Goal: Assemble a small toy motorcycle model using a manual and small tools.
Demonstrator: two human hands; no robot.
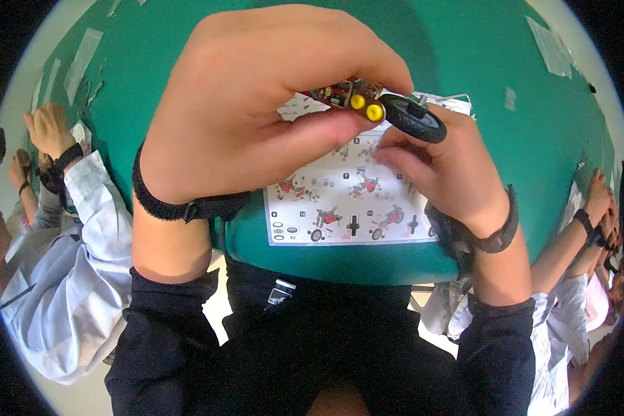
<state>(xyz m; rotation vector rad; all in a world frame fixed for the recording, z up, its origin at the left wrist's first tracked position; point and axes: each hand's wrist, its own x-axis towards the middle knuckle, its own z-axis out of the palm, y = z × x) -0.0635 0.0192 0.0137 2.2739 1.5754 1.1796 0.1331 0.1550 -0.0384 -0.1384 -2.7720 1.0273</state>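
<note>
Model point(358, 102) points right, its long axis dipping.

A deep green, matte worktop point(506, 41) fills the upper and middle view, its straight edges bent by the lens and its near edge bowed. A soft dark shadow point(423, 41) lies across its far part. Beyond its upper left and right sides run pale strips, whether wall or floor I cannot tell. Below the near edge, the floor point(218, 312) shows off-white and very bright in gaps; more pale floor appears at lower left.
</note>
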